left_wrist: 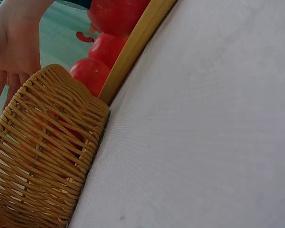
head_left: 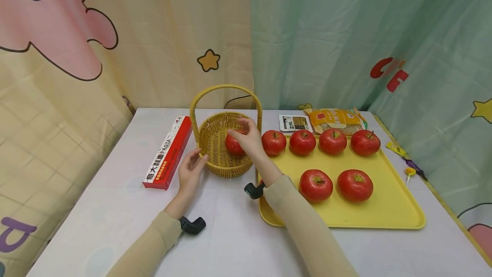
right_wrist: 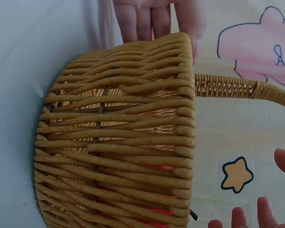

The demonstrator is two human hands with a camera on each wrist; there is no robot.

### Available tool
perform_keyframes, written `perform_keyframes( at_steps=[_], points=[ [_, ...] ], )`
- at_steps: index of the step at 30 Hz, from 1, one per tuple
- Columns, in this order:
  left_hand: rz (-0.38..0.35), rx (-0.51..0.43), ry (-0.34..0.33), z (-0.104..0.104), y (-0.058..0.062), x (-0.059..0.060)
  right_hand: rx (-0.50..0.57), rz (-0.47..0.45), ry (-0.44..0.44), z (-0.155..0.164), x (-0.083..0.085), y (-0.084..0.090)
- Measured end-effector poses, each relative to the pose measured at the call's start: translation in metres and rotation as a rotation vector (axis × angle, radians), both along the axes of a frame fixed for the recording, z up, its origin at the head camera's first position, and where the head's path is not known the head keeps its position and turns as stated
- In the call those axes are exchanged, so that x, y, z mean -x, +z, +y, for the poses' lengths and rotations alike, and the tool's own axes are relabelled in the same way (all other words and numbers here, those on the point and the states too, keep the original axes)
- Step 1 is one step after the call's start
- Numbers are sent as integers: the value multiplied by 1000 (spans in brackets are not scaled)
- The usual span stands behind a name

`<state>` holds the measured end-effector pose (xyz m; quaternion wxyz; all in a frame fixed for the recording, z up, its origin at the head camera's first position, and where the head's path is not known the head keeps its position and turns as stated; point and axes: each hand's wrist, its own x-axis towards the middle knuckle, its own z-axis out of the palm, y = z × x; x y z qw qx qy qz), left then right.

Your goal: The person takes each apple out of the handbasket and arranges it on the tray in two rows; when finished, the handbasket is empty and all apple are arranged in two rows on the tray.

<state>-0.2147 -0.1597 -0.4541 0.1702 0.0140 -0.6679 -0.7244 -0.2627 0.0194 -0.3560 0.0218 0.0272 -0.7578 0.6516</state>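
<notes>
Right grip: the right hand (head_left: 249, 138) reaches into the basket (head_left: 215, 155), its fingers curled over a red apple (head_left: 233, 144) that sits low inside the bowl, under the arched handle.
Left grip: the left hand (head_left: 191, 170) rests against the basket's near-left outer wall, fingers straight and relaxed, holding nothing; the right wrist view shows its fingertips (right_wrist: 143, 21) on the rim.
Basket: woven wicker, upright on the surface, just left of the tray (head_left: 388, 208), nearly touching its edge.
Tray: yellow, with six more red apples, four in a far row (head_left: 318, 142) and two nearer (head_left: 335, 185); the right forearm crosses its near-left corner.
Surface: a white cloth-covered surface (head_left: 230, 238), bare in the foreground.
Room: curtains close in behind, cream with pink cartoon shapes and a star at left, pale green with red lettering at right.
Other things: a red pasta box (head_left: 169, 152) lies left of the basket, near the left hand; a yellow snack packet (head_left: 335, 120) and a small card (head_left: 294, 122) lie beyond the tray; a lollipop (head_left: 409, 173) lies off its right edge.
</notes>
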Motion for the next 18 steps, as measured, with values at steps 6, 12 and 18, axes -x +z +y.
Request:
perform_keyframes(
  at_steps=[6,12,18],
  points=[
    [4,-3,15,1,0,0,-24,6,-14,-4,6,-5],
    [5,-5,20,1,0,1,-29,-12,-32,-8,9,-6],
    [-14,3,19,1,0,1,-92,-32,-68,-10,12,-6]
  ],
)
